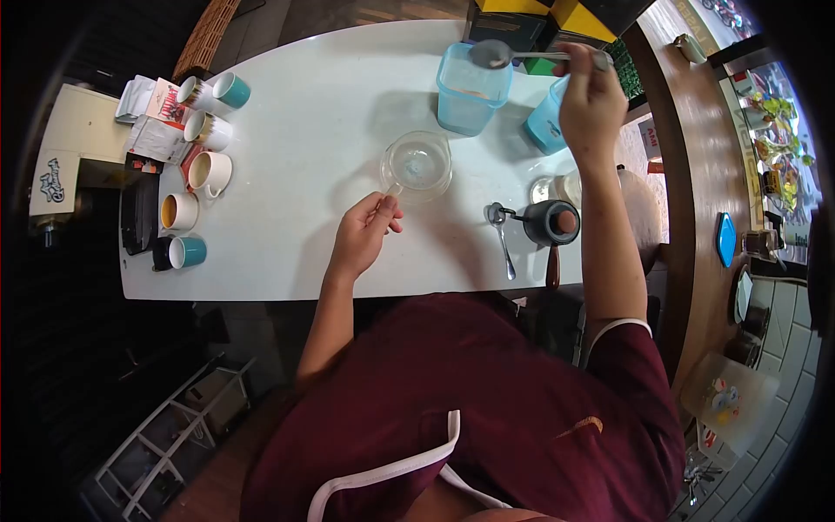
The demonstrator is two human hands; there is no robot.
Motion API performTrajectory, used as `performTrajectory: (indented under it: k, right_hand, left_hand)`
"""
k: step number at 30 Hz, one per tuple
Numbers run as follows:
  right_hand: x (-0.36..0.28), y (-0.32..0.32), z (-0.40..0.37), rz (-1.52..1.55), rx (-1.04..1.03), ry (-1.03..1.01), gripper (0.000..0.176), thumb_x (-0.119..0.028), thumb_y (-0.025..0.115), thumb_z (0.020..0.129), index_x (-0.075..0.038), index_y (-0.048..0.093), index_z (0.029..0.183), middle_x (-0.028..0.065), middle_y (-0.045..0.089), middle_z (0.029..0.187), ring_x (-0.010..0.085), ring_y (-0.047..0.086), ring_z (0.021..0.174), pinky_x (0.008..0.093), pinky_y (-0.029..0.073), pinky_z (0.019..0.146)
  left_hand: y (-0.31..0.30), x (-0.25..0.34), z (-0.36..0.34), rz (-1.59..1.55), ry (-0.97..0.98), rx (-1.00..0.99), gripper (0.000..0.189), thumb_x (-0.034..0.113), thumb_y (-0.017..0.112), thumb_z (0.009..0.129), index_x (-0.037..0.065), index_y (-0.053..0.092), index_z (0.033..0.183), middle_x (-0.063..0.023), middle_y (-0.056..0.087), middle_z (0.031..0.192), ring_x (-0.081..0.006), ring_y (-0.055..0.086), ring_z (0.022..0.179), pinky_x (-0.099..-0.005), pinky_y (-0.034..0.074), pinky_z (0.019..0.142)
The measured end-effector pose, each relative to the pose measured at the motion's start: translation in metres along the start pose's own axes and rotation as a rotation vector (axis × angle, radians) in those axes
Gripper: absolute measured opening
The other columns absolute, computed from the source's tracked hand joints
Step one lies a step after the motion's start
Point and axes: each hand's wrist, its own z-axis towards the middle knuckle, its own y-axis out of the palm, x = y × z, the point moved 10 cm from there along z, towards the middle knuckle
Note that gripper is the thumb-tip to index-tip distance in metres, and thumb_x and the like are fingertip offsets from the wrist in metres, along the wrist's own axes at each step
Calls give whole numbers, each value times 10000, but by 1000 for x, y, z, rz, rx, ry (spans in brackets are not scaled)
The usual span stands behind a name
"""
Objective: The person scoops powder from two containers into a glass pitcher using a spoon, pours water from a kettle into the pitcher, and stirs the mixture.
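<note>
One glass cup is held by its handle in the left hand, on the table, left of the blue container; above this container, a spoon is gripped in the right hand. If the spoon is tilted, any content could be spilled.

The bare left hand pinches low, fingers curled; the bare right hand grips farther forward, its bare, short-sleeved forearm outstretched.
</note>
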Motion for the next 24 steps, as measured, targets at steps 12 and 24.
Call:
performTrajectory:
  k: [12,24]
  right_hand:
    - [19,96,-8,-368,-316,-156,301,-276,536,946,-31,686,859,102,656,662,251,651,620,336,496,611]
    - [37,97,-12,-262,-363,84,339,-309,522,952,-24,676,851,102,654,657,237,647,601,339,497,608]
  left_hand:
    - [-44,-7,-26,-56,13,171,407,399,468,996,36,584,853,-47,633,811,-108,605,691,-244,434,632]
    - [-50,-11,-30,-100,15,187,401,393,462,1000,38,589,862,-48,636,804,-106,604,692,-239,433,628]
